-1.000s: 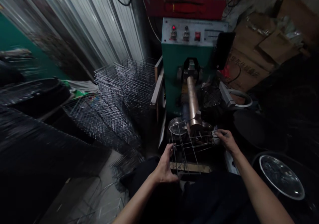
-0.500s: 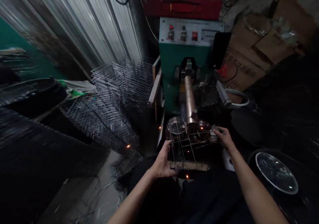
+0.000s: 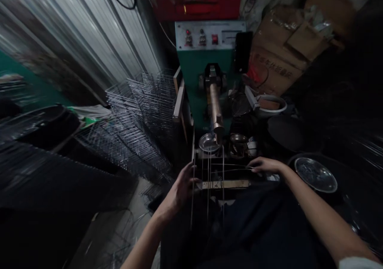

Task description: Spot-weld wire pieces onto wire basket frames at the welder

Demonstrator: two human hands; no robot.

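In front of my lap is a thin wire rack (image 3: pixel 223 165), its long rods running toward me and a few crosswise ones reaching right. My left hand (image 3: pixel 179 187) is closed around its left side, thumb and fingers at the outer rod. With pinched fingers, my right hand (image 3: pixel 266 165) holds the ends of the crosswise wires. Just beyond the rack, the copper-coloured arm (image 3: pixel 216 105) of a green spot welder (image 3: pixel 191 73) points down toward me. A shallow metal dish (image 3: pixel 209 143) sits under the arm's tip, and a smaller metal bowl (image 3: pixel 238 138) is to its right.
Stacked wire racks (image 3: pixel 140 113) stand at the left. A wooden strip (image 3: pixel 229 184) lies below the held rack. To the right are a round glass lid (image 3: pixel 315 175), a dark round pan (image 3: pixel 285 132), a grey basin (image 3: pixel 272 104) and a cardboard box (image 3: pixel 278 57).
The wire rack has come back from the welder's tip toward my lap and turned, its long rods now pointing at me. Orange sparks are gone. The camera view has shifted right.
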